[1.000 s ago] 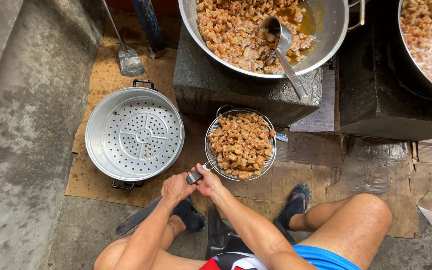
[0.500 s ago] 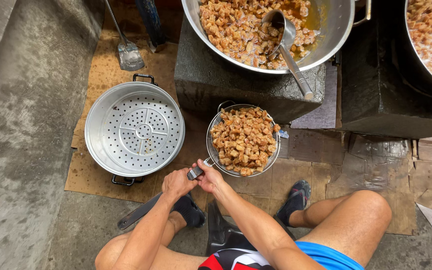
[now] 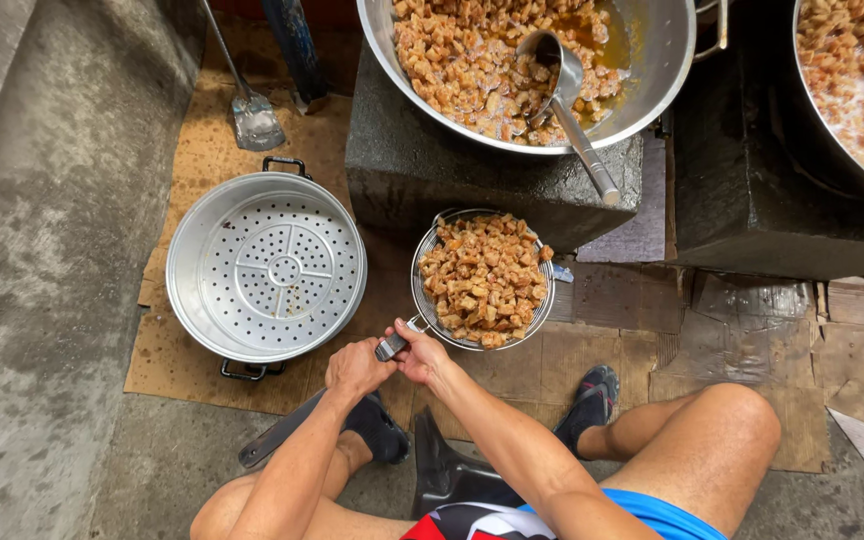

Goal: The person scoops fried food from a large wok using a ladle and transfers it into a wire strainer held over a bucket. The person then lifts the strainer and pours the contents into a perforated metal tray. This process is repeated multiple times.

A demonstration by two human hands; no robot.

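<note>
Both my hands grip the short handle of a round wire strainer [image 3: 422, 305] heaped with golden-brown fried pieces [image 3: 482, 278]. My left hand [image 3: 356, 368] closes on the handle's near end, and my right hand [image 3: 420, 355] holds it closer to the basket. The strainer hangs just in front of a dark concrete block [image 3: 422, 170]. On that block sits a large metal wok [image 3: 667, 60] full of similar pieces in oil, with a steel ladle [image 3: 572, 105] resting in it.
A perforated steamer pot [image 3: 267, 268] with black handles stands on cardboard [image 3: 202, 150] to the left. A second wok [image 3: 852, 90] of pieces sits at right. A metal spatula [image 3: 252, 115] lies at the back. A concrete kerb [image 3: 42, 230] runs along the left. My sandalled feet [image 3: 592, 395] rest below.
The strainer and both hands stay nearly where they were, lifted very slightly. The ladle and pot have not moved.
</note>
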